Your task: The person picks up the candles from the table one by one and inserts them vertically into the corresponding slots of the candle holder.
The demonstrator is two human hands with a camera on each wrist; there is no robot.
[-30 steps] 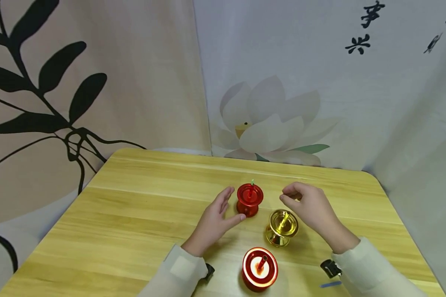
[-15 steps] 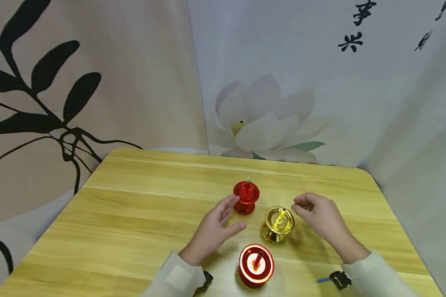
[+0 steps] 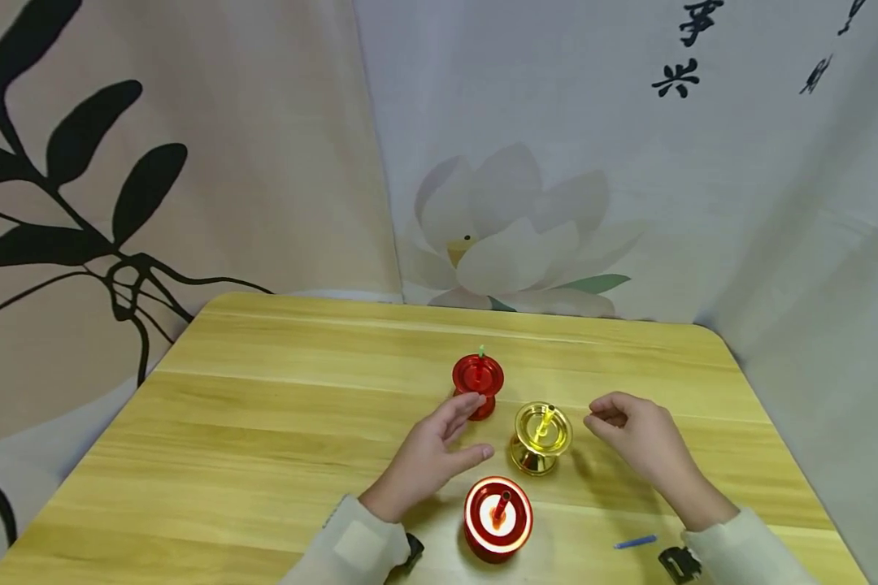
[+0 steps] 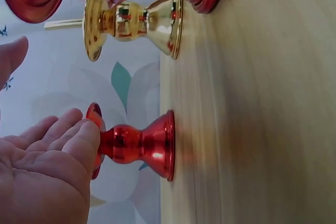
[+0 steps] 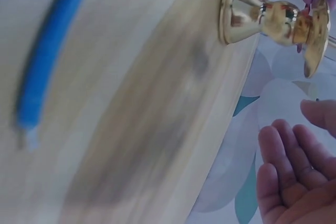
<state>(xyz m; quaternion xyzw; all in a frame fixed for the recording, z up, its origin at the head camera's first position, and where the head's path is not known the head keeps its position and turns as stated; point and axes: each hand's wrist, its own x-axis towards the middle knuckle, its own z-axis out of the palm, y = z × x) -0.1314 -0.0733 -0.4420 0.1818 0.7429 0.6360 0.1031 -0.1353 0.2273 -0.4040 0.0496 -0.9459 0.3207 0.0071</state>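
Note:
Three candlesticks stand upright on the wooden table (image 3: 263,422). The farthest is a red candlestick (image 3: 486,380) with a pale green tip showing above its centre. A gold candlestick (image 3: 534,463) stands in the middle, and another red candlestick (image 3: 496,548) is nearest the body. My left hand (image 3: 439,451), fingers extended and thumb apart, overlaps the far red candlestick's lower part in the head view; in the left wrist view its fingertips appear right at that candlestick's dish. To the right of the gold candlestick, my right hand (image 3: 640,439) hovers with loosely curled fingers and nothing in them.
A thin blue candle (image 3: 635,542) with a short wick lies on the table near my right sleeve (image 3: 746,548). Behind the table hangs a pale curtain (image 3: 293,162) printed with leaves, a lotus and characters.
My right hand has moved right and toward the body, away from the gold candlestick. My left hand stays near the far red candlestick, now overlapping it. The head view has shifted slightly.

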